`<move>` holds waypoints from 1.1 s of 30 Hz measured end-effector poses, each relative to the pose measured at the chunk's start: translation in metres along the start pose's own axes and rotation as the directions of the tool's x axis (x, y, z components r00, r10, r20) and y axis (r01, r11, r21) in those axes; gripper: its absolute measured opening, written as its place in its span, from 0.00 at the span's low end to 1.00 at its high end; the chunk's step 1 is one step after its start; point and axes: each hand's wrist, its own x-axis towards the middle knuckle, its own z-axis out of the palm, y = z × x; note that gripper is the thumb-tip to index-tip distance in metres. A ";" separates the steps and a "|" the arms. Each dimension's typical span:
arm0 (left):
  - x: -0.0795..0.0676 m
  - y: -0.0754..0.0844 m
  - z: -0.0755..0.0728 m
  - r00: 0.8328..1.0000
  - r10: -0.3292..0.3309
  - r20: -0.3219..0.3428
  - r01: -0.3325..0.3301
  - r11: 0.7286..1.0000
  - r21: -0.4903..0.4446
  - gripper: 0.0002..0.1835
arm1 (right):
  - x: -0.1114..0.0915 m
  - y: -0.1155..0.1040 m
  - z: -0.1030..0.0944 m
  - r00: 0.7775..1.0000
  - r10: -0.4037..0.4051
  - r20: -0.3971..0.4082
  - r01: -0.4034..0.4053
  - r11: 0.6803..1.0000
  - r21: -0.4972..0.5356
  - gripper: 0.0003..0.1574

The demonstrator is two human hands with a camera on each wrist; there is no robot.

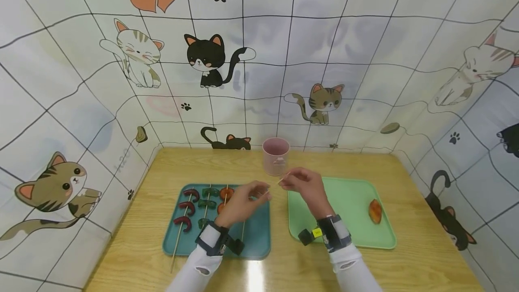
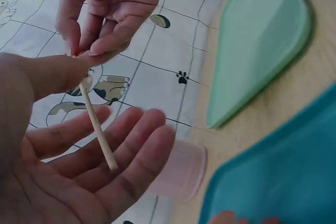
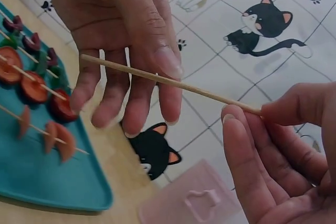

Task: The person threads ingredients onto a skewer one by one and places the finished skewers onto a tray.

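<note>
My right hand [image 1: 304, 188] pinches one end of a thin wooden skewer [image 3: 210, 95] between thumb and fingertips. The bare stick runs across toward my left hand [image 1: 245, 204], whose fingers [image 2: 136, 156] are spread and fairly straight. In the left wrist view its thumb overlaps the stick, and the loose end lies over the palm side of the fingers. Both hands are raised between a teal tray [image 1: 261, 247] and a light green tray [image 1: 340, 188]. Loaded skewers lie on the teal tray, carrying dark red curls [image 1: 187, 208], green pieces [image 1: 207, 204] and orange rounds [image 3: 34, 87].
A pink cup [image 1: 276, 161] stands behind the hands near the back of the wooden table [image 1: 211, 161]. One orange-brown food piece [image 1: 375, 211] lies at the right of the green tray. Another skewer on the teal tray holds pale orange slices [image 3: 63, 141]. Cat-print sheeting [image 1: 267, 75] surrounds the table.
</note>
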 end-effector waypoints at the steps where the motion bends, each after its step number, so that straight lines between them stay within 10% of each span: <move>1: -0.004 -0.002 0.001 1.000 -0.006 0.019 0.006 1.000 -0.001 0.19 | -0.002 0.005 0.002 1.000 0.003 0.021 -0.003 1.000 0.004 0.19; 20: -0.036 -0.018 0.015 0.982 -0.094 0.165 0.117 0.984 -0.137 0.26 | -0.023 0.039 0.024 0.990 0.106 0.092 -0.116 0.987 0.113 0.25; 27: -0.042 -0.017 0.015 0.954 -0.129 0.270 0.223 0.907 -0.356 0.25 | -0.024 0.041 0.025 0.986 0.122 0.118 -0.138 0.981 0.135 0.26; 33: -0.042 -0.020 0.019 0.969 -0.127 0.212 0.207 0.887 -0.413 0.23 | -0.024 0.042 0.026 0.980 0.114 0.163 -0.133 0.985 0.109 0.27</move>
